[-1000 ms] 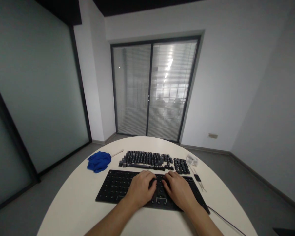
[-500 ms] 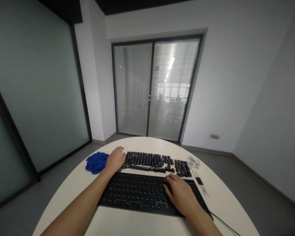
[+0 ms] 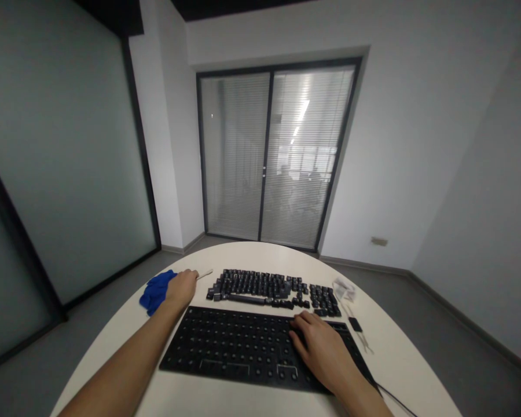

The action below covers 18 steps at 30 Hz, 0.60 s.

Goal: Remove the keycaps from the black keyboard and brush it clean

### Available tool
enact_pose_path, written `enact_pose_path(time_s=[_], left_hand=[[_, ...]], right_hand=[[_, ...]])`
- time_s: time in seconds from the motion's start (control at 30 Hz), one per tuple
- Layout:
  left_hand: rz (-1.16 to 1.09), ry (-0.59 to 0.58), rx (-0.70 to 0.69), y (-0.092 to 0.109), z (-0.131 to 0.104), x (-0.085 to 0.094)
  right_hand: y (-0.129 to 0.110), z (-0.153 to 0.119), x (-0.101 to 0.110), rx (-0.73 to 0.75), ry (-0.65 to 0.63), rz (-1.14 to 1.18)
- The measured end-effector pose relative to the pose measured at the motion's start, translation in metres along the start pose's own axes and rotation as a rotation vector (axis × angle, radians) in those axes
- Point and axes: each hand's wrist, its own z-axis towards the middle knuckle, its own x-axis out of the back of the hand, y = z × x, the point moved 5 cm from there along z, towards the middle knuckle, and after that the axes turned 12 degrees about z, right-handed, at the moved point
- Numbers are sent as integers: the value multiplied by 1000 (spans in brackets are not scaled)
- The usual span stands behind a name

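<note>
The scene is viewed by a single head-worn camera, faced forward and down across the round desk (image 3: pixel 226 399). The left hand (image 3: pixel 182 288) and right hand (image 3: pixel 319 343) are framed near, low in the view; the glass panels (image 3: pixel 237 162) and white wall (image 3: pixel 417 145) are taken in farther off.

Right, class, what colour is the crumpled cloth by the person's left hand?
The cloth is deep blue where visible, best seen in the head view.
</note>
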Motion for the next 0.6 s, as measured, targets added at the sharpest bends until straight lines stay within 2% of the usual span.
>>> enact_pose_path(time_s=[0.17,0.3,0.43,0.6], left_hand=[[-52,21,10,2,-2,3],[-157,93,19,7,-6,15],[-316,201,32,13,-10,40],[-583,360,50,28,-17,80]], right_hand=[[-2,0,1,-8,-5,-15],[-4,-2,3,-8,-8,-17],[-7,-5,4,4,0,-12],[-10,-8,6,5,6,-26]])
